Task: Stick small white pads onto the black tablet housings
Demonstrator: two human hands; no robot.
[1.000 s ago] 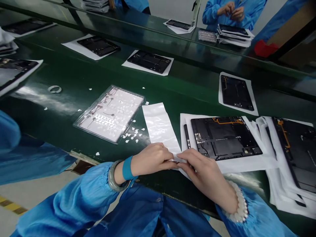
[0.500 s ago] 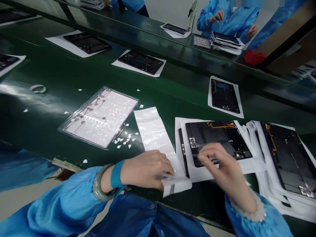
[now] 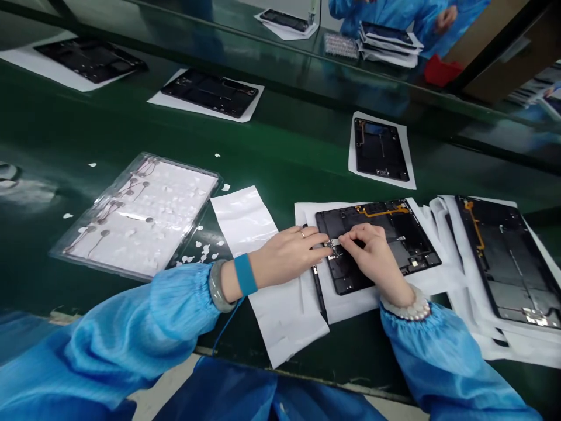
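Note:
A black tablet back housing with an orange flex cable along its far edge lies on white sheets before me. My left hand rests over its left edge, fingers stretched out and touching the parts near the corner. Above the same spot, my right hand pinches a small pale tab between thumb and fingertips. A glossy white strip of backing paper lies partly under my left hand and wrist. Between this strip and the housing is a narrow black bar.
To the left, a clear plastic tray holds small round parts with wires; white paper bits lie beside it. More housings on sheets stand at right, others along the green bench. A person in blue is across.
My left hand has left the backing strip and moved right onto the housing's edge. My right hand has moved left to meet it. The strip now lies flatter. The view has shifted right.

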